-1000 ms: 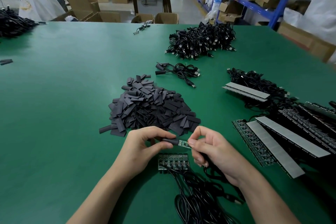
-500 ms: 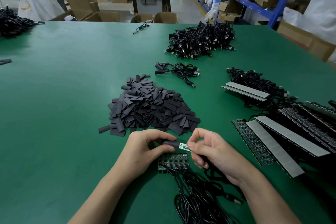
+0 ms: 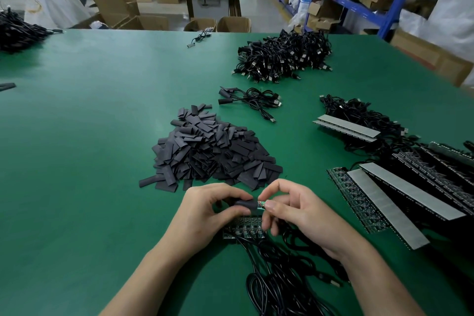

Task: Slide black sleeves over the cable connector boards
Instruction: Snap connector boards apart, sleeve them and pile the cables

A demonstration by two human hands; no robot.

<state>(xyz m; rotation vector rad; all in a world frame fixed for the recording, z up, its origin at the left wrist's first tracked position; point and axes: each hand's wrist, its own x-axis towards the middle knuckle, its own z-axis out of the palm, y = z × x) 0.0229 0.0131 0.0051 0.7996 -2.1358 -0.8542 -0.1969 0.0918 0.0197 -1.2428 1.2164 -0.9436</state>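
Note:
My left hand [image 3: 205, 210] pinches a black sleeve [image 3: 245, 204] between thumb and fingers. My right hand [image 3: 297, 210] pinches the small green connector board [image 3: 261, 205] by its right end. The sleeve covers most of the board; only a short green strip shows between my fingertips. Below my hands lies a panel of connector boards [image 3: 243, 229] with black cables [image 3: 279, 279] running toward me. A large pile of loose black sleeves [image 3: 213, 151] sits just beyond my hands.
Long board strips with grey backing [image 3: 400, 195] and tangled cables lie at the right. A few sleeved cables [image 3: 251, 100] and a big heap of USB cables [image 3: 282, 56] lie farther back. Another cable heap [image 3: 15, 31] sits at the far left edge of the green table [image 3: 77, 161].
The sleeve has slid rightward over the board; much less green board shows now than a second ago. Both hands have drawn closer together.

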